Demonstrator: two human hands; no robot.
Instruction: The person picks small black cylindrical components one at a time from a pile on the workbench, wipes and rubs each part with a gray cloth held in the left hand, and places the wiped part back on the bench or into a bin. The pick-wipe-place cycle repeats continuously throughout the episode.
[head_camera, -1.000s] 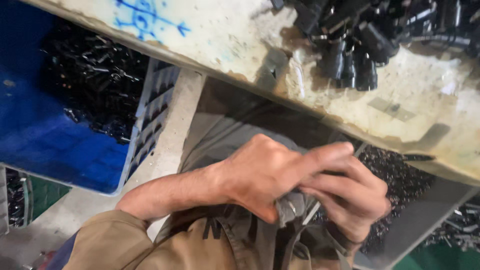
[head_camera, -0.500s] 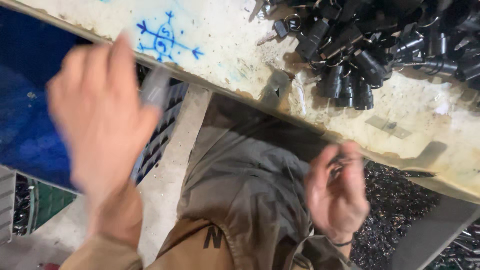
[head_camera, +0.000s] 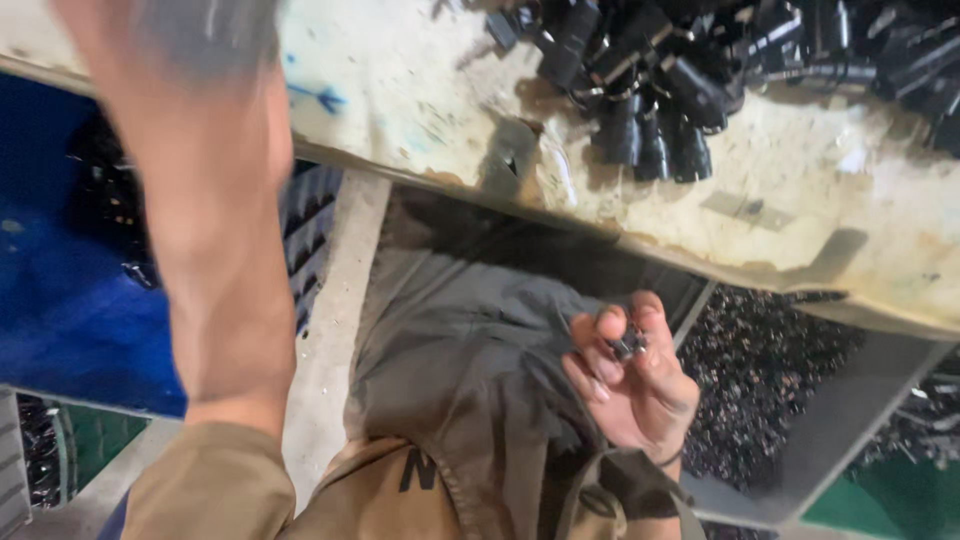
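My right hand (head_camera: 635, 390) rests over my lap and pinches a small dark metal part (head_camera: 627, 345) between thumb and fingertips. My left arm (head_camera: 215, 250) is raised and blurred, reaching up over the bench edge at the top left. The left hand (head_camera: 200, 40) is smeared with a grey blur at the frame edge, so what it holds cannot be made out. A heap of black cylindrical parts (head_camera: 690, 70) lies on the worn pale workbench (head_camera: 820, 200), above and apart from both hands.
A blue crate (head_camera: 70, 300) holding black parts stands on the floor to the left. To the right, under the bench, a grey bin (head_camera: 770, 370) holds many small dark pieces. My grey trousers (head_camera: 460, 350) fill the middle.
The hands were together over the lap; the left hand has swung up and away to the top left. The right hand stays low and now shows a small part in its fingers.
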